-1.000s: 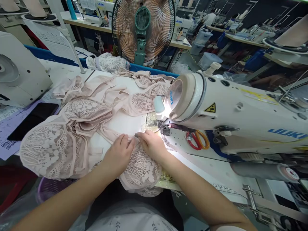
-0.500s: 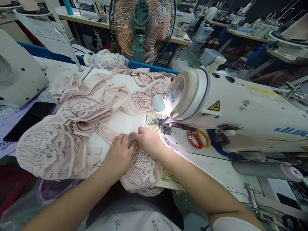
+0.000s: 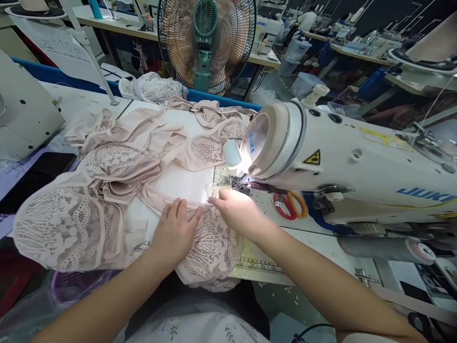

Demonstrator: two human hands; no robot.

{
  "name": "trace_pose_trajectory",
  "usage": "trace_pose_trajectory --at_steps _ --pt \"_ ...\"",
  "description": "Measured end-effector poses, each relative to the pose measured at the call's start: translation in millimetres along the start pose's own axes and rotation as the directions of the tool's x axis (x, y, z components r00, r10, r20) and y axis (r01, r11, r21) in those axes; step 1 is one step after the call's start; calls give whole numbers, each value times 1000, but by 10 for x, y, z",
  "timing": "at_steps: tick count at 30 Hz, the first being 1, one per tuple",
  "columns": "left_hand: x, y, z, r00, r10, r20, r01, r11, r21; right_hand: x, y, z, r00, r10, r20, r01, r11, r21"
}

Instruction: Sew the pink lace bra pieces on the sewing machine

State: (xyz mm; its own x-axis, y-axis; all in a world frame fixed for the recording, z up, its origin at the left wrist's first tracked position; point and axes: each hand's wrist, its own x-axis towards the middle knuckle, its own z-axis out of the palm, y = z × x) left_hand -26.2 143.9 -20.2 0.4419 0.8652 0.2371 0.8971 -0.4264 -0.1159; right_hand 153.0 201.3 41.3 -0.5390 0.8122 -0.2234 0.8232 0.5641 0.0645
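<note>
A pale pink lace bra lies at the front edge of the sewing table, its lace cup hanging slightly over. My left hand rests on the bra's upper band, fingers flat and thumb apart, pressing the fabric down. Close to the band's right end, my right hand is closed in a pinch; a small dark tip shows at its fingertips, too small to name. Just behind that hand is the lit needle area of a white JUKI sewing machine.
More pink lace bras are piled at the left. Red and orange-handled scissors lie under the machine arm. A black phone rests on papers at far left. A large fan stands behind the table. A grey thread cone lies at right.
My right hand has moved right and away from my left hand, toward the needle area. My left hand stays on the bra band. The camera view has shifted slightly.
</note>
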Motion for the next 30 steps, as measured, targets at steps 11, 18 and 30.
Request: trace_pose_trajectory --at_steps 11,18,30 --pt "-4 9 -16 1000 -6 9 5 1000 14 246 -168 166 993 -62 -96 73 991 115" --pt "-9 19 -4 1000 -16 -10 16 1000 21 33 -76 -15 999 28 -34 -25 997 75" --pt "58 -233 52 936 307 -172 -305 952 38 -23 -117 361 969 125 -212 6 848 530"
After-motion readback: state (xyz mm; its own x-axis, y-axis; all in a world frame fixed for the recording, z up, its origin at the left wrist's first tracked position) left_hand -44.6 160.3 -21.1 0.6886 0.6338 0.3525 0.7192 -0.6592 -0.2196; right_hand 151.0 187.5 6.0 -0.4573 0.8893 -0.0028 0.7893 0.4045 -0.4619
